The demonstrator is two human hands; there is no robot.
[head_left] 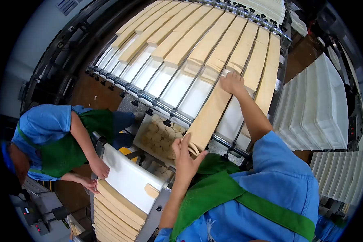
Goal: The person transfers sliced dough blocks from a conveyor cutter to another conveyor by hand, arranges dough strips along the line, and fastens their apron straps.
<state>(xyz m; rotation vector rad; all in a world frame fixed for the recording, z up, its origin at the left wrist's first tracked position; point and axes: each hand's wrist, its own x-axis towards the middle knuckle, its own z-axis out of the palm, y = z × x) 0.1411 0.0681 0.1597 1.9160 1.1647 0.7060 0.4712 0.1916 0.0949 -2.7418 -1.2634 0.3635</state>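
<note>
A long pale-yellow layered strip, like folded dough or bean-curd sheet [210, 115], lies lengthwise between metal rods and overhangs the rack's near bar. At its near end my left hand [184, 157] is closed, with fingers on one side and thumb on the other, and the layers curl open there. Farther up the same strip, my right hand [232, 82] has its fingers curled over the top; its fingertips are partly hidden. Several similar strips [191, 38] lie side by side across the rack, their near ends uneven.
A metal bar [165, 105] with black knobs edges the white-bottomed rack. On the left, a co-worker's hands [99, 168] touch strips on a white conveyor [127, 165]. A bin of yellowish pieces [159, 135] stands below. Stacked white trays [316, 105] are at right.
</note>
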